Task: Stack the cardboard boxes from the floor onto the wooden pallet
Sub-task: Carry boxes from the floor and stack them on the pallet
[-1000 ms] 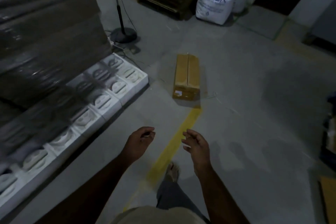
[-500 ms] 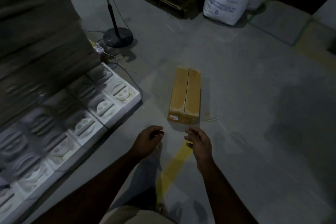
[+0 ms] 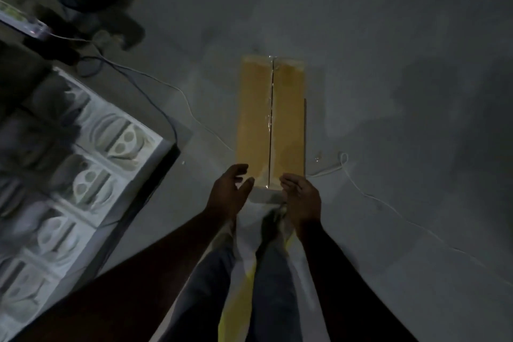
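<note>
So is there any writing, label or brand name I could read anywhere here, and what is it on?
None can be read in this view.
The cardboard box shows only clear tape along its top seam; no print or label is visible.
The white moulded trays carry embossed shapes, no letters.
The yellow floor stripe is plain paint.

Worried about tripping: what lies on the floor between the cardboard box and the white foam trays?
Head view: a white cord and a dark cable cross bare concrete between cardboard box and foam trays.
</note>
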`<control>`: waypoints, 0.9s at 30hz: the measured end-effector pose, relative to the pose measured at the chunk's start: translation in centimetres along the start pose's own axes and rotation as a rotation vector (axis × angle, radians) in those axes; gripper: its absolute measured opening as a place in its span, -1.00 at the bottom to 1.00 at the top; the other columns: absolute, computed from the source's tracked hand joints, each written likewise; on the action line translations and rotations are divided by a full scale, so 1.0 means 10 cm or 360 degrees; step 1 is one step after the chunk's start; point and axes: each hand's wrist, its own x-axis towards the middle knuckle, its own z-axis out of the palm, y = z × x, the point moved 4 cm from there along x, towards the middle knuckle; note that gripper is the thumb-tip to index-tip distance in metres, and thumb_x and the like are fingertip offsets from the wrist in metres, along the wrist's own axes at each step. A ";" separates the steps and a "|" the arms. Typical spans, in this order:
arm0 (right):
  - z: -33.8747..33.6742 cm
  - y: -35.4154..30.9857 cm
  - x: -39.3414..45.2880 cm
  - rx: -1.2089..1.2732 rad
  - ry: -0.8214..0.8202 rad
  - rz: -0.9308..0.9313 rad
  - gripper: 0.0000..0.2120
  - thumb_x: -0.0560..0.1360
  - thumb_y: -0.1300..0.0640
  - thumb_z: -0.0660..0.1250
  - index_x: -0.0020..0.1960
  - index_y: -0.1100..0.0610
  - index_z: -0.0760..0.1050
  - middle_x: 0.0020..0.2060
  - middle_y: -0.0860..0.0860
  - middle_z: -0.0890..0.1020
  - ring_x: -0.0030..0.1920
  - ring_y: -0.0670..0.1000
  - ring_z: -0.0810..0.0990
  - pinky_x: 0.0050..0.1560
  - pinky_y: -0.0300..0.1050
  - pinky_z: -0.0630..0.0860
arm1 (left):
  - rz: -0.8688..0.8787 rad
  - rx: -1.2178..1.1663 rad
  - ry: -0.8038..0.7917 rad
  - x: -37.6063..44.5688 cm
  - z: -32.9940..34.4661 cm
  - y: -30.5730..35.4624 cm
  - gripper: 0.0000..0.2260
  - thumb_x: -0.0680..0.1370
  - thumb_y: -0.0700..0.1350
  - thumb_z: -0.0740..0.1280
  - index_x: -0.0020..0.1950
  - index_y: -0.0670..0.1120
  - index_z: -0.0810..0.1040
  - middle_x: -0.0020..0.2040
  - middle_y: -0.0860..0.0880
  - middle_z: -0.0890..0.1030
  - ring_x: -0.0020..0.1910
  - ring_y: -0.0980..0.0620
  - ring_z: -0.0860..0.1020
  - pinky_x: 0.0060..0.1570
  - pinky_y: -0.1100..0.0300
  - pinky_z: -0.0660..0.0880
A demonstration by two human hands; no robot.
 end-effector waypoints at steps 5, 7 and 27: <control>0.30 0.45 1.37 -0.0475 -0.0089 -0.0094 -0.60 0.63 0.30 0.25 0.43 0.07 0.51 0.37 0.04 0.59 0.41 0.07 0.53 0.48 0.10 0.42 | -0.0147 0.0226 0.0021 1.24 0.64 -0.47 -0.37 0.55 0.07 0.46 0.53 -0.11 0.34 0.49 -0.11 0.42 0.43 -0.10 0.43 0.37 0.11 0.38; 0.27 0.57 1.71 -0.0792 0.0054 -0.0194 -0.40 0.59 0.19 0.38 0.59 0.08 0.30 0.56 0.05 0.37 0.57 0.11 0.29 0.58 0.07 0.24 | -0.0307 0.0310 0.0162 1.62 0.81 -0.72 -0.08 0.38 0.23 0.54 0.56 -0.13 0.21 0.51 -0.19 0.33 0.49 -0.21 0.34 0.43 -0.13 0.39; -0.48 0.36 1.54 0.0023 -0.0019 0.0175 -0.31 0.41 -0.05 0.60 0.49 -0.09 0.44 0.20 -0.17 0.67 0.17 -0.09 0.66 0.15 -0.13 0.63 | -0.0358 0.0027 0.0170 1.25 0.30 -0.22 -0.24 0.26 0.43 0.53 0.40 0.22 0.46 0.22 0.16 0.65 0.17 0.01 0.63 0.08 -0.11 0.63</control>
